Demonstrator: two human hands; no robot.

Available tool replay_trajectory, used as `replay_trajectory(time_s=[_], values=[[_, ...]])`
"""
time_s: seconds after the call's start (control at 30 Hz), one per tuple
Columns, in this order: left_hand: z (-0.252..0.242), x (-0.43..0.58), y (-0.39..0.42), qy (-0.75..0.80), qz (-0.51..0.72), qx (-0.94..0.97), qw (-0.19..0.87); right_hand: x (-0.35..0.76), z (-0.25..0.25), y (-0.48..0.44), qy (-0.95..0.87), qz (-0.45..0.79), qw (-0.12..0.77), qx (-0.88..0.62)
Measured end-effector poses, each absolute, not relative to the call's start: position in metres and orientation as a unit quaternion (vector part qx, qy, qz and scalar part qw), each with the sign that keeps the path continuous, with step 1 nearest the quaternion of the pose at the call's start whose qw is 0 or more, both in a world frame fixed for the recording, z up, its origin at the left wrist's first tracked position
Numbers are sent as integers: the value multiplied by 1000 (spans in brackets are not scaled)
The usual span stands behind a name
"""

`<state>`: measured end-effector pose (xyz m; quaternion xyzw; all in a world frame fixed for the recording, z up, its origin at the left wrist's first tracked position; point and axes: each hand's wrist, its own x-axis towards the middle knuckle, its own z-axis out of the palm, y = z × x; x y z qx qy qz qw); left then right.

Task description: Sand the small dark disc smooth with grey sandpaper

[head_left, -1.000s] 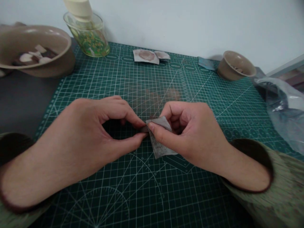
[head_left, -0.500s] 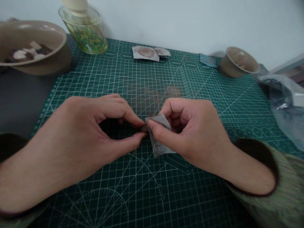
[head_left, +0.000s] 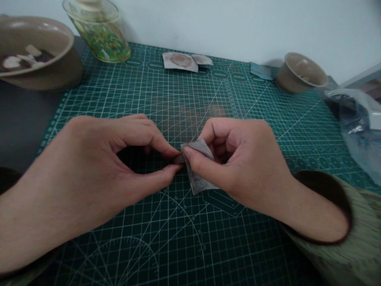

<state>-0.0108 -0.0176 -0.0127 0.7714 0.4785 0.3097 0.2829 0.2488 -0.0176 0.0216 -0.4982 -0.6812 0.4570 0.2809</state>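
Between the thumb and forefinger of my left hand [head_left: 119,155] is a small brownish piece [head_left: 179,159], mostly hidden by the fingertips; its kind I cannot make out. My right hand [head_left: 235,159] pinches a folded grey square of sandpaper [head_left: 198,178], thumb on the near face. The sandpaper's left edge meets the small piece, and the two hands almost touch. Both are above a green cutting mat [head_left: 166,254] with white grid lines. Reddish-brown dust [head_left: 218,111] lies on the mat just beyond my fingers.
Back left are a large brown bowl [head_left: 64,71] with small pieces inside and a glass [head_left: 111,43] with a floral pattern. Stained sandpaper squares [head_left: 181,61] lie at the mat's far edge. Further right are a bluish scrap [head_left: 261,71], a smaller bowl [head_left: 293,81] and a clear plastic bag [head_left: 357,123].
The view has tilted slightly, so the things at the back sit a little higher. Both hands keep the same grip, with the sandpaper still against the small piece.
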Motion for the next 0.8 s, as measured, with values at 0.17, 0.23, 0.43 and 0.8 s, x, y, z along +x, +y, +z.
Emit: replay_trajectory(time_s=[0.17,0.23,0.43,0.8], values=[[-12,-12,-16,466,317,777,281,250,23,-16,-682,467,265,-496],[-12,-12,-17,467,314,776,283,251,23,-16,-687,457,273,-495],[-11,-14,-18,463,315,779,283,250,23,-16,-682,472,269,-489],[-7,-8,-22,466,335,761,303,252,22,-15,-677,489,267,-481]])
